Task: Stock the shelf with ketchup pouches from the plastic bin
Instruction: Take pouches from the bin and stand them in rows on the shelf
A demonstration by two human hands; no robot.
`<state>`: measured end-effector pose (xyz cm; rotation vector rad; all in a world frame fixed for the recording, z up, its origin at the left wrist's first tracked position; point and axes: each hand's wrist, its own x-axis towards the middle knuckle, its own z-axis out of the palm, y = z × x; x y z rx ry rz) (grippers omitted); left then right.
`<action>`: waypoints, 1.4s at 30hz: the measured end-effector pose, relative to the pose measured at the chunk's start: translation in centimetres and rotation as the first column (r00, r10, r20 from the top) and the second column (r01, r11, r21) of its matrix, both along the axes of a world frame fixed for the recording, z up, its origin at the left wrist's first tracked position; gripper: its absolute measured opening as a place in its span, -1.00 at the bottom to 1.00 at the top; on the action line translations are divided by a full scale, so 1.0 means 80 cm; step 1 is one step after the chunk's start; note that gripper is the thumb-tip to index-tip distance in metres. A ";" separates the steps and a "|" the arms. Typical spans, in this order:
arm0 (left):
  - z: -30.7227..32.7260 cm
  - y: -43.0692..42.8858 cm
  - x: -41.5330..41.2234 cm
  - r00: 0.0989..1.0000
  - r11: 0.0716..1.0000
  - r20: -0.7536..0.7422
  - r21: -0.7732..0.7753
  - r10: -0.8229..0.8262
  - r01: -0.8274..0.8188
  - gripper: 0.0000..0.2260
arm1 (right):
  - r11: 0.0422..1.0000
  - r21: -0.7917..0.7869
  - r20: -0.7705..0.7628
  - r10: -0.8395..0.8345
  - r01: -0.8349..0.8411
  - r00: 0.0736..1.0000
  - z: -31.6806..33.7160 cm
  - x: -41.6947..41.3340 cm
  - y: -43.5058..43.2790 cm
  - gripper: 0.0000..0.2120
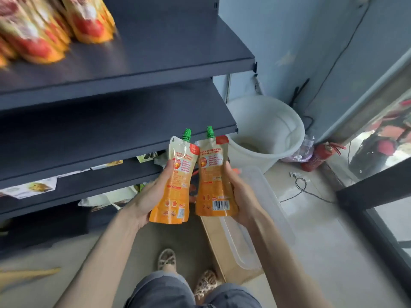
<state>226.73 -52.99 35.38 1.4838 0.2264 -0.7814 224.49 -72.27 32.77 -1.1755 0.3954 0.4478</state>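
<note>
Each of my hands holds one orange ketchup pouch with a green cap, upright, backs facing me. My left hand (pixel 149 197) grips the left pouch (pixel 178 181) and my right hand (pixel 239 194) grips the right pouch (pixel 213 178). They hang side by side in front of the dark shelf unit, below the edge of the second shelf (pixel 124 127). Several more pouches (pixel 44 30) stand blurred at the left of the top shelf (pixel 169 47). The clear plastic bin (pixel 264 203) sits on a cardboard box on the floor, under my right forearm.
A white bucket (pixel 266 127) stands on the floor right of the shelves, with a red fire extinguisher (pixel 318 156) lying beyond it. Lower shelves carry flat packets (pixel 33 187). A dark frame (pixel 373 190) and glass panel are at the right. My feet are below.
</note>
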 end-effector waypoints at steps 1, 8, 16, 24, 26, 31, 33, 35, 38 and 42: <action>0.006 0.006 0.000 1.000 1.000 0.015 -0.005 0.007 -0.007 -0.53 | 1.000 -0.003 0.010 0.024 -0.024 1.000 0.004 0.006 0.005 -0.49; 0.033 0.046 0.021 0.979 0.989 0.141 -0.056 0.147 -0.141 -0.36 | 0.994 0.003 0.061 0.105 -0.105 0.993 0.042 0.055 0.054 -0.76; 0.072 0.118 0.083 0.936 0.966 0.257 0.029 0.242 -0.258 -0.29 | 0.985 -0.002 0.206 0.170 -0.173 0.964 0.093 0.137 0.134 -0.52; 0.118 0.209 0.172 0.791 0.922 0.499 -0.045 0.353 -0.383 -0.48 | 0.968 -0.233 0.362 0.173 -0.091 0.916 0.143 0.230 0.234 -0.52; 0.120 0.237 0.195 0.772 0.920 0.522 -0.065 0.362 -0.387 -0.48 | 0.938 -0.347 0.394 0.168 -0.024 0.904 0.152 0.249 0.260 -0.55; 0.128 0.286 0.245 0.765 0.924 0.523 -0.148 0.376 -0.353 -0.65 | 0.927 -0.367 0.444 0.102 0.077 0.890 0.165 0.294 0.303 -0.55; 0.133 0.298 0.260 0.757 0.926 0.536 -0.155 0.372 -0.345 -0.65 | 0.937 -0.335 0.427 0.057 0.099 0.902 0.170 0.312 0.313 -0.57; 0.135 0.308 0.271 0.734 0.924 0.569 -0.148 0.371 -0.352 -0.68 | 0.947 -0.296 0.427 0.016 0.122 0.904 0.173 0.329 0.319 -0.58; 0.134 0.318 0.283 0.682 0.913 0.619 -0.161 0.389 -0.375 -0.70 | 0.963 -0.223 0.452 -0.035 0.151 0.891 0.179 0.349 0.326 -0.65; 0.133 0.324 0.294 0.602 0.889 0.679 -0.176 0.421 -0.423 -0.80 | 0.952 -0.183 0.559 -0.105 0.245 0.823 0.181 0.374 0.329 -0.67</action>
